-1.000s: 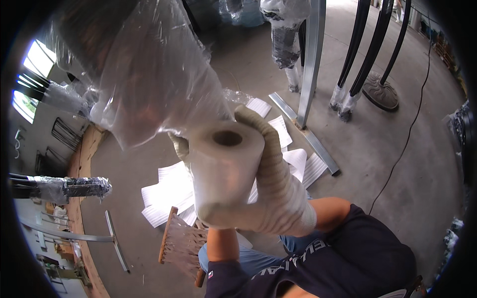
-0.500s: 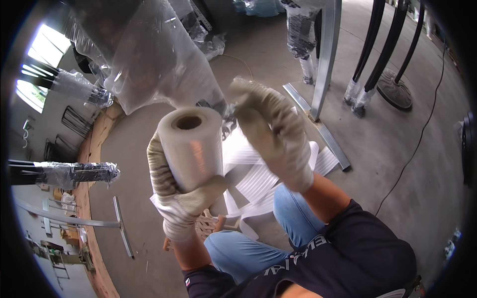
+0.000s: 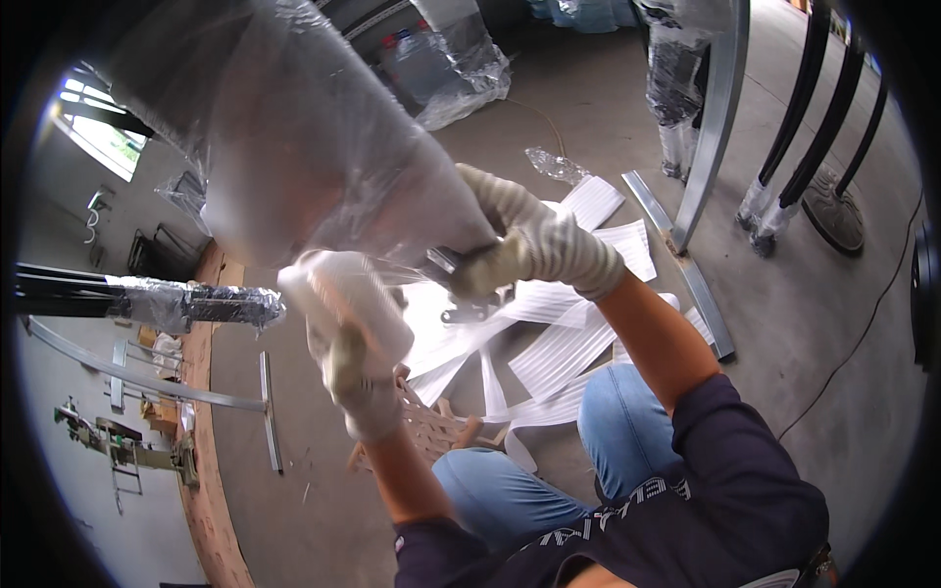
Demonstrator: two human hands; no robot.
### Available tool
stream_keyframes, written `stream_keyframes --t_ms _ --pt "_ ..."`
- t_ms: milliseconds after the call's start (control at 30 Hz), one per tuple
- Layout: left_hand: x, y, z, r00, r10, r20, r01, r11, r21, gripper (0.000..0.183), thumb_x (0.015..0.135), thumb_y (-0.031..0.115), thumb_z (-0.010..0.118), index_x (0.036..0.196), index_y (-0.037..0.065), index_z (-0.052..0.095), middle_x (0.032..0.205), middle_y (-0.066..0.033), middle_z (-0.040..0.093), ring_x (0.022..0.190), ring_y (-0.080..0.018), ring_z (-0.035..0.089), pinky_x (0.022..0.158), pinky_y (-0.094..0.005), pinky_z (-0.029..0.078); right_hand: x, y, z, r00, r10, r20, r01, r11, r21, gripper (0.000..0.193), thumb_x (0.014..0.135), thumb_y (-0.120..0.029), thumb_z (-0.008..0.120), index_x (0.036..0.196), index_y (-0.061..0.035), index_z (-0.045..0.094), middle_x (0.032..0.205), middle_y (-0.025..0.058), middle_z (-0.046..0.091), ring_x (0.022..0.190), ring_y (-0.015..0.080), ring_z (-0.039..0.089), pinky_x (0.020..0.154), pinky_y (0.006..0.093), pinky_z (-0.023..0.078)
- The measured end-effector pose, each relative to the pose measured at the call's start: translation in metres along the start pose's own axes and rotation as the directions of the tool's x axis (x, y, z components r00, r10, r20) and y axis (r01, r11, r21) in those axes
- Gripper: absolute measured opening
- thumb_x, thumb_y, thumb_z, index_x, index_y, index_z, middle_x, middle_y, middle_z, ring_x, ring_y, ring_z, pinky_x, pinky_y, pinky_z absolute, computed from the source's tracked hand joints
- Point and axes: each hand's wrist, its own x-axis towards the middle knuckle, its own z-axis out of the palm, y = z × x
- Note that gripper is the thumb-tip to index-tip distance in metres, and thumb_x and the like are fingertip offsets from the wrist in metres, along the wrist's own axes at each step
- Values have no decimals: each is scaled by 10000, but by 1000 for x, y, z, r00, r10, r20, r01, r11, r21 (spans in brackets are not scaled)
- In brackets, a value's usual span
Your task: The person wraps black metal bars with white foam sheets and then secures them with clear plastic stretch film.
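Note:
My left hand, in a pale knit glove, is closed around a roll of clear stretch film. The roll is tilted and smeared by motion, just under a large film-wrapped piece. Film seems to run from the roll up to that piece. At its lower right corner my gloved right hand grips the wrapped end, thumb below and fingers above. A dark metal end pokes out beside the thumb. What lies inside the cloudy wrapping is hard to make out.
White foam strips lie on the floor before my knees, beside a low woven stool. Film-wrapped black legs jut in from the left. A metal bar stand and a round dark base stand right, near a cable.
The roll has tipped over and moved under the wrapped piece with my left hand. My right hand, raised apart before, now grips the piece's corner. The view has shifted left.

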Motion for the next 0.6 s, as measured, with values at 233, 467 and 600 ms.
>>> stream_keyframes --t_ms 233,467,600 --pt "90 -125 -8 882 -182 435 293 934 -203 512 692 252 706 1101 16 508 1033 -91 558 950 -217 536 881 -375 406 -32 15 22 869 -292 -399 294 954 -58 489 818 -413 484 1134 -40 487 1187 124 433 1135 228 395 949 350 322" --pt "108 -145 33 810 -88 579 122 992 -20 496 739 174 636 1170 25 442 1121 -89 504 1021 -202 493 892 -345 400 -43 -1 -8 785 -121 -608 212 974 80 582 764 -263 595 1246 -57 342 1169 114 451 1040 189 481 879 310 429" --pt "83 -143 46 792 35 609 -69 997 32 494 765 130 595 1210 29 404 1172 -88 473 1061 -194 469 899 -328 396 -29 -39 -45 796 -465 -388 237 829 -507 586 688 -126 674 1188 -65 375 1076 82 496 939 137 523 805 272 466"
